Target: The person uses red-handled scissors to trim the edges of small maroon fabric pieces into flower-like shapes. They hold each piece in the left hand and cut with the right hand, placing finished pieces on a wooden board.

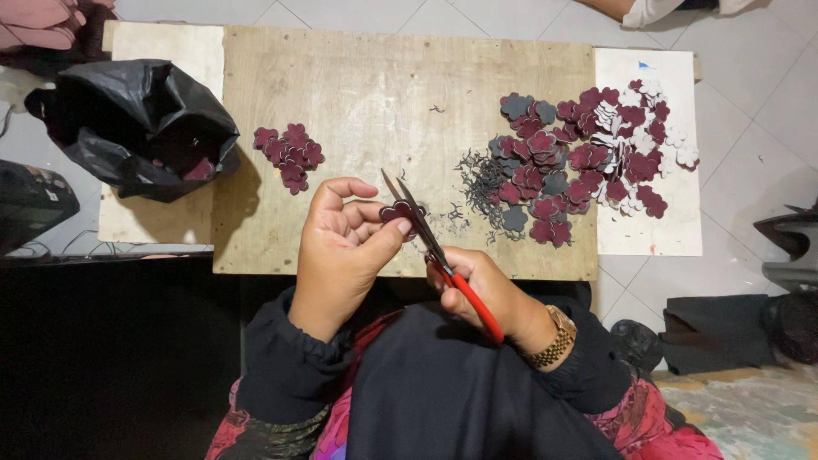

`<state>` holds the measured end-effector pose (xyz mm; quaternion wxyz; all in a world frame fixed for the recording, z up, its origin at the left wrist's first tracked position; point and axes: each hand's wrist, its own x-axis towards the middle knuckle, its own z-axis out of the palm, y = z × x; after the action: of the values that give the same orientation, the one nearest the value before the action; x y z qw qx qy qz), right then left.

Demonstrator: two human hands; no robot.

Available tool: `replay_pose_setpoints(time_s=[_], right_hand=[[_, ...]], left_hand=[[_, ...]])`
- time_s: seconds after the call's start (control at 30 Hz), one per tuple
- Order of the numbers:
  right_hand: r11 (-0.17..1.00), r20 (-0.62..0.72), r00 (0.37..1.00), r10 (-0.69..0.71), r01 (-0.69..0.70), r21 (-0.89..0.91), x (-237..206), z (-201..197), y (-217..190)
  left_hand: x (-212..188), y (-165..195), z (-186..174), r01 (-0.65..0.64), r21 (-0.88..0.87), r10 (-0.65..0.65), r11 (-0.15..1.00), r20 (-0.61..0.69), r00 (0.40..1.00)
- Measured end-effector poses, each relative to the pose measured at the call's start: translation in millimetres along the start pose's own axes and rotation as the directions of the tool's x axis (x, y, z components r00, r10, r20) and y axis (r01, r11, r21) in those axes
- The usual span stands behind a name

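Observation:
My left hand [345, 247] pinches a small maroon flower-shaped cutout [397, 210] between thumb and fingers. My right hand [486, 290] grips red-handled scissors [434, 247], whose blades are slightly parted around the cutout's edge. Both hands hover over the near edge of a wooden board [375, 102]. A small pile of maroon flower pieces [290, 153] lies on the board to the left. A large heap of maroon, grey and white flower pieces [588, 153] spreads over the board's right side and a white sheet [656, 230].
Dark trimmings [481, 187] are scattered beside the large heap. A black plastic bag [141, 123] sits at the board's left end. Tiled floor surrounds the board. Dark objects [788, 247] lie at the right, and another person's limb [648, 8] shows at the top edge.

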<state>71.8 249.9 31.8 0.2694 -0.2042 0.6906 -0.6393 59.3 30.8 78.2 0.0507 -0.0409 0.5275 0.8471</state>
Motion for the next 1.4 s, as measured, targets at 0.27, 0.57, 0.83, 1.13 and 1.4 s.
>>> replay_pose_setpoints(time_s=[0.27, 0.57, 0.83, 1.13, 1.4], right_hand=[[0.997, 0.069, 0.998, -0.007, 0.002, 0.076, 0.0, 2.1, -1.8], [0.999, 0.075, 0.997, -0.023, 0.019, 0.051, 1.9, 4.3, -8.1], [0.997, 0.032, 0.998, -0.055, 0.056, -0.049, 1.7, 3.0, -7.2], [0.982, 0.077, 0.994, -0.08, 0.065, 0.179, -2.1, 6.6, -0.3], [0.956, 0.035, 0.999, -0.031, 0.019, 0.291, -6.5, 5.8, 3.8]], left_hand=[[-0.4, 4.3, 1.3, -0.029, -0.015, 0.028, 0.999, -0.03, 0.999], [-3.0, -0.7, -0.3, -0.001, 0.018, 0.001, 1.0, -0.027, 1.0], [-4.1, -9.1, 1.7, 0.006, 0.023, -0.006, 1.0, 0.006, 1.0], [-4.9, -23.0, 2.6, 0.095, -0.084, -0.087, 0.992, 0.098, 0.991], [-7.6, -20.5, 9.7, 0.044, -0.07, -0.033, 0.997, 0.142, 0.989]])
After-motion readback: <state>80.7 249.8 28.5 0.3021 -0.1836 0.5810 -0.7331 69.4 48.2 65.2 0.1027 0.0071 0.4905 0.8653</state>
